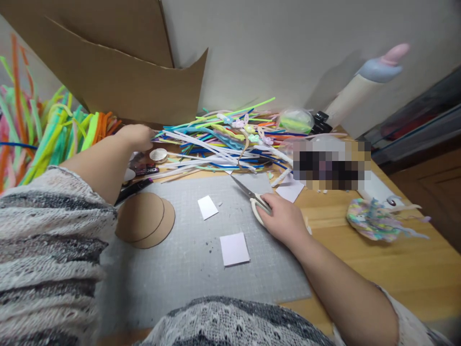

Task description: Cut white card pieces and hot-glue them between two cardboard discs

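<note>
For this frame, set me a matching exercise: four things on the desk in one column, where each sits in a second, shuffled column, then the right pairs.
Things
1. scissors
2. cardboard discs
3. pastel woven round
4. pipe cleaner pile

Places
A. on the bare wooden table, right of the grey mat
B. at the back of the table, by the left hand
C. held in the right hand
D. overlapping at the mat's left edge

Pairs: 1-C, 2-D, 3-A, 4-B
</note>
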The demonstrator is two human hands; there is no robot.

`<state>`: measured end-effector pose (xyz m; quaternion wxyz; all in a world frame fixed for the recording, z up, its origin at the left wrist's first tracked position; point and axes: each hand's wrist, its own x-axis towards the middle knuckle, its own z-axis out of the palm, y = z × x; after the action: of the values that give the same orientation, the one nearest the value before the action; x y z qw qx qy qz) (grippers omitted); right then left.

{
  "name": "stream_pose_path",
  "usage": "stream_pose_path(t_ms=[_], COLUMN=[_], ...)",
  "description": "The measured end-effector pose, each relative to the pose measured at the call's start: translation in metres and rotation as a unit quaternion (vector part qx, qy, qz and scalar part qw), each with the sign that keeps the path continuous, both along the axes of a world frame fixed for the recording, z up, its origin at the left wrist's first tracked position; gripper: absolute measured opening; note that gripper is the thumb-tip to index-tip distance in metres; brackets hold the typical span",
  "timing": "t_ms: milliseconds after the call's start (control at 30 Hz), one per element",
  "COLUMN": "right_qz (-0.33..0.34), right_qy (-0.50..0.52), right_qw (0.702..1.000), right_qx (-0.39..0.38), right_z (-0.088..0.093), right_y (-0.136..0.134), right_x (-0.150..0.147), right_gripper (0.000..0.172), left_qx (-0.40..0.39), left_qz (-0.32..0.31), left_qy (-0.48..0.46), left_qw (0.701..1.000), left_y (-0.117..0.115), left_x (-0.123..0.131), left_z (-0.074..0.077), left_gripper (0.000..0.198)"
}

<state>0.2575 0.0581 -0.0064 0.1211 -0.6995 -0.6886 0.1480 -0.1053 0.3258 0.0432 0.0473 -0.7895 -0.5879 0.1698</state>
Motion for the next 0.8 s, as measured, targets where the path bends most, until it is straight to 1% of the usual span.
stream_pose_path(t_ms=[100,233,467,567,633,667,733,800], right_qz=[0.000,-0.001,-0.004,-0.005,-0.003,-0.002,-0.002,0.000], right_qy=[0.004,0.001,-0.002,-0.001,0.002,0.003,0.003,0.002], right_qw=[1.000,1.000,1.000,1.000,1.000,1.000,1.000,1.000], right_qx=[0.003,-0.002,-0.006,-0.005,-0.003,-0.003,-0.003,-0.005], right_z=[0.000,0.001,0.003,0.002,0.002,0.002,0.002,0.003], right_y=[0.000,0.001,0.002,0.002,0.002,0.002,0.002,0.002], right_x=[0.001,0.002,0.004,0.004,0.004,0.004,0.003,0.002], right_gripper=[0.018,0.017,0.018,0.017,0.017,0.017,0.017,0.017], left_qx=[-0.006,-0.007,0.056,0.070,0.085,0.101,0.131,0.139], left_qz=[0.006,-0.015,-0.038,-0.028,-0.010,0.012,0.077,0.156], left_qy=[0.054,0.071,0.045,0.033,0.029,0.016,-0.025,-0.065], left_qw=[0.999,0.997,0.997,0.997,0.996,0.995,0.988,0.976], left_y=[-0.003,-0.012,-0.035,-0.038,-0.039,-0.038,-0.037,-0.033], left_x=[0.005,0.014,0.032,0.040,0.045,0.048,0.052,0.054], left_z=[0.001,0.004,0.010,0.012,0.014,0.016,0.019,0.021], left_gripper=[0.043,0.048,0.055,0.053,0.056,0.060,0.072,0.079])
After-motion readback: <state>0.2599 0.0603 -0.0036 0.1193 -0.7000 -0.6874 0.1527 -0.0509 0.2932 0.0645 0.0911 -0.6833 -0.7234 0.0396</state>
